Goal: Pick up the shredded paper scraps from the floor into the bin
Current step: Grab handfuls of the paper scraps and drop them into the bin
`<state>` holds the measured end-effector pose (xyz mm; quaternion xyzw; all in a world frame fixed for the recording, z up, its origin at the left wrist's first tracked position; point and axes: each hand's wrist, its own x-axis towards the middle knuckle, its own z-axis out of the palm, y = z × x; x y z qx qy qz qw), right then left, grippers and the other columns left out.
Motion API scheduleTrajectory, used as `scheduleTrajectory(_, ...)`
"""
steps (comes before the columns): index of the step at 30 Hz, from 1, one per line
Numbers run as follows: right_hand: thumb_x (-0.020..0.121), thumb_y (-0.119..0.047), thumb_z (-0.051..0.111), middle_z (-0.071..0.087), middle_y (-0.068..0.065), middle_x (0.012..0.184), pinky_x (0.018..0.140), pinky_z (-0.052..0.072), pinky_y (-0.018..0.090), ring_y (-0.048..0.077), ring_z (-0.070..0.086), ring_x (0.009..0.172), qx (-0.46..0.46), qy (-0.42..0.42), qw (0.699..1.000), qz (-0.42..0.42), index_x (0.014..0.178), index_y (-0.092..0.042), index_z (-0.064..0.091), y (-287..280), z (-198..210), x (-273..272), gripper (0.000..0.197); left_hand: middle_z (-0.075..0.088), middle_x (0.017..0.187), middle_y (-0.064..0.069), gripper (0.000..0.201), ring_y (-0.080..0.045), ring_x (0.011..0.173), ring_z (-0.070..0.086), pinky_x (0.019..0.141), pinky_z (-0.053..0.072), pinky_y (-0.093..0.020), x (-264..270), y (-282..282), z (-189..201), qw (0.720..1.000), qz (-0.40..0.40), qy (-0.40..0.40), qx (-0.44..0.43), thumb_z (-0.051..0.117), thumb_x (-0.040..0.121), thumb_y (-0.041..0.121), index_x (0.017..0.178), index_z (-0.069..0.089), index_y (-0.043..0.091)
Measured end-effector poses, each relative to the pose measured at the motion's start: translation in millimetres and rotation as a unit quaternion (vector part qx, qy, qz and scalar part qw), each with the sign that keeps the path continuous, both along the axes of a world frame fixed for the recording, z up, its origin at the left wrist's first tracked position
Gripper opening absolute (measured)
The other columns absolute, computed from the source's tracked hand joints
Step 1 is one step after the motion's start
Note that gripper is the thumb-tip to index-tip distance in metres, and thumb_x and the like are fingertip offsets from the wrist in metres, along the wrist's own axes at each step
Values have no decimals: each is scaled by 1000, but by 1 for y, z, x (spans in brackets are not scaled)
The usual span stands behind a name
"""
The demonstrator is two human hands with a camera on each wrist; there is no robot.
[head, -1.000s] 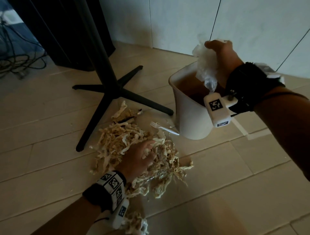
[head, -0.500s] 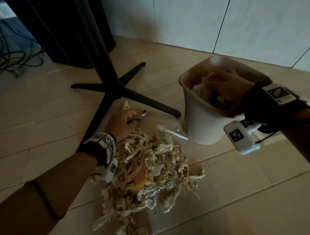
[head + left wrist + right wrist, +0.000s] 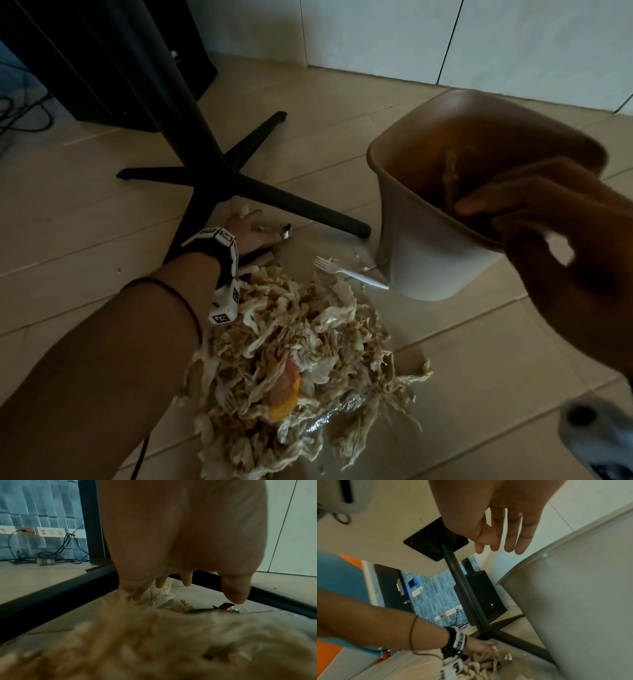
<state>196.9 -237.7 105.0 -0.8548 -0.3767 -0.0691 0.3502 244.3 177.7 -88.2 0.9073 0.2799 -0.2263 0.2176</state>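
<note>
A big pile of shredded paper scraps [image 3: 291,356] lies on the tiled floor, mixed with foil and an orange piece. The beige bin [image 3: 431,270] stands tilted at the pile's far right, with some scraps [image 3: 450,171] inside. My left hand [image 3: 262,230] reaches past the pile's far end by the table foot. Its fingers hang relaxed over a crumpled tissue [image 3: 159,595] and grip nothing, as the left wrist view [image 3: 187,599] shows. My right hand [image 3: 507,212] hovers blurred over the bin's near rim. In the right wrist view that right hand [image 3: 501,547] has straight fingers and is empty.
The black table base [image 3: 222,178] spreads its legs right behind the pile. A white plastic fork [image 3: 349,272] lies between pile and bin. A small foil wrapper [image 3: 224,606] sits by my left thumb. A black speaker [image 3: 484,599] and cables stand further back.
My right hand carried a white wad into the bin, let it go and has come back out over the rim. My left hand left the pile's middle and stretched to the table foot.
</note>
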Motion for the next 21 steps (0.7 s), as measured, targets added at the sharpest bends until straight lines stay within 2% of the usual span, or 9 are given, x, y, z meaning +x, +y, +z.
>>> scheduleTrajectory(3,87,-6,50,58,-9,112,82,47,15,4,58,104,-28,20,999,36,112,-26,63,-2,-12,-20,35,8,165,-2,105,-30,150,16,118,23,-47,8,-16,-3,999,-16,18,-21,61,67,81,153,17,41)
scheduleTrajectory(5,87,-10,49,55,-18,112,81,47,11,1,57,102,-51,52,996,47,111,-35,60,-4,-22,-27,36,9,165,-1,93,-30,150,16,116,24,-44,9,-30,-7,999,-44,23,-19,60,77,73,153,17,42)
scheduleTrajectory(7,88,-16,46,52,-24,112,74,48,10,-1,57,97,-67,79,993,48,110,-40,59,-6,-31,-30,35,6,165,-3,86,-30,150,16,116,25,-44,10,-41,-8,996,-81,25,-4,59,80,71,152,20,43)
scheduleTrajectory(9,92,-13,46,51,-27,114,68,49,11,-1,56,94,-78,107,990,40,109,-43,59,-10,-39,-30,38,5,164,-3,78,-30,149,18,116,24,-45,6,-48,-3,992,-115,48,10,57,78,74,147,32,47)
scheduleTrajectory(12,89,-19,48,48,-33,118,74,45,6,-6,54,97,-92,152,984,33,110,-50,56,-14,-45,-30,38,29,158,2,58,-24,142,33,117,28,-43,1,-48,12,983,-154,94,15,51,79,75,130,53,46)
scheduleTrajectory(14,88,-25,48,47,-34,119,75,47,9,-6,54,97,-109,169,979,33,113,-54,52,-18,-49,-31,39,39,153,7,45,-20,139,36,116,27,-40,-5,-46,20,980,-158,118,-4,50,88,62,127,59,42)
scheduleTrajectory(16,87,-30,47,47,-34,119,67,49,15,-6,54,100,-127,190,973,28,114,-58,49,-22,-53,-31,39,42,149,10,55,-21,135,42,114,32,-41,-14,-37,26,972,-173,158,-3,54,81,64,130,55,41)
scheduleTrajectory(19,88,-31,47,49,-32,114,69,47,17,-7,52,101,-125,227,966,15,111,-58,50,-27,-59,-32,36,58,129,4,65,-21,112,58,100,50,-42,-30,-27,22,974,-160,162,-2,62,70,68,126,56,36)
scheduleTrajectory(21,89,-29,48,51,-29,111,71,48,19,-7,52,101,-124,247,961,3,111,-56,51,-28,-63,-33,35,57,132,-5,54,-27,113,56,97,46,-34,-44,-39,31,973,-174,151,25,60,85,53,129,56,22)
